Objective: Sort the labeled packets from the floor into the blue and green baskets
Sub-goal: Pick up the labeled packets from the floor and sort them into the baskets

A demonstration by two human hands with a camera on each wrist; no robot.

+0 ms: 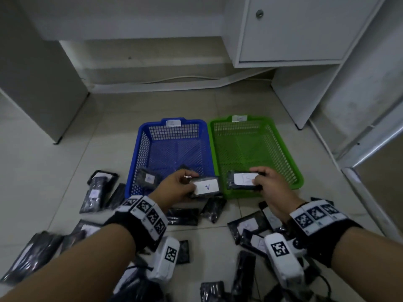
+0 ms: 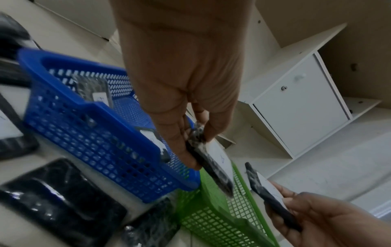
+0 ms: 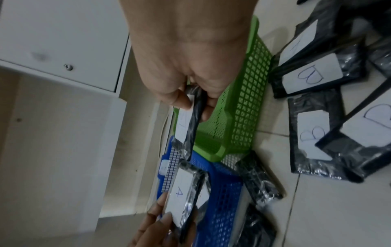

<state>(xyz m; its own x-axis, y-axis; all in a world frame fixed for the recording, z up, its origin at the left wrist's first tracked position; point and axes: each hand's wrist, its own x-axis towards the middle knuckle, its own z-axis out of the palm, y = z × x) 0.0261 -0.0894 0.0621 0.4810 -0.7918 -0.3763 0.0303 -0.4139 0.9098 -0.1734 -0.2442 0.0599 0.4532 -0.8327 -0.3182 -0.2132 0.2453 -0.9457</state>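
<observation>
My left hand (image 1: 176, 187) pinches a black packet with a white label marked A (image 1: 207, 186) over the near right corner of the blue basket (image 1: 139, 149). In the left wrist view thumb and fingers grip that packet (image 2: 211, 165) by its end. My right hand (image 1: 267, 184) holds a second black labeled packet (image 1: 243, 179) above the near edge of the green basket (image 1: 290, 162); its letter is unreadable. The right wrist view shows this packet (image 3: 190, 127) pinched edge-on. At least one packet (image 1: 149, 178) lies inside the blue basket. The green basket's mesh floor shows bare.
Several black packets lie scattered on the tiled floor near me, at the left (image 1: 98, 190) and at the right (image 1: 248, 225); some carry B labels (image 3: 311, 75). A white cabinet (image 1: 294, 31) stands behind the baskets, with a white panel (image 1: 39, 79) at the left.
</observation>
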